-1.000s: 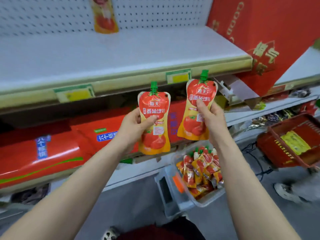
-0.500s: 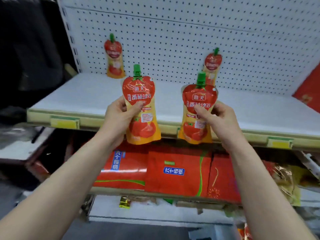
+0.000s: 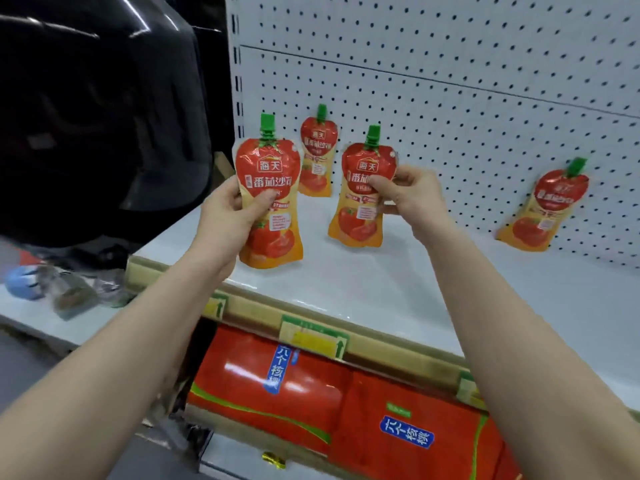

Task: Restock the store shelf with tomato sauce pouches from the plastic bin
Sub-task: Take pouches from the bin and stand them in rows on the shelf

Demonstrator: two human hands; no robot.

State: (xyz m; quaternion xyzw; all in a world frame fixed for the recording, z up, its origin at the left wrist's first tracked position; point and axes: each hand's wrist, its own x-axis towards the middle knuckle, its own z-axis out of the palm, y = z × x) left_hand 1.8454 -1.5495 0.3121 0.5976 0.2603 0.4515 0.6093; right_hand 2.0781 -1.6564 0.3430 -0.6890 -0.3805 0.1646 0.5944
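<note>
The left hand (image 3: 228,216) is gripping a red-and-orange, green-capped tomato sauce pouch (image 3: 268,188). The right hand (image 3: 412,195) is pinching a second pouch (image 3: 363,195). Both are hovering mid-frame over the white metal shelf (image 3: 346,282). I would be lowering each base flat and leaning it on the white pegboard (image 3: 450,98), matching the standing pouch (image 3: 317,164) behind. Red cartons (image 3: 277,375) are lying lower centre, and a black bulk (image 3: 86,116) is filling the upper left.

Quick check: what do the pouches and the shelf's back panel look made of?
Red-and-orange spouted pouches: likely glossy flexible plastic film, creased and glinting, green rigid-looking caps. White perforated back panel: probably painted metal, matte, regular holes.
</note>
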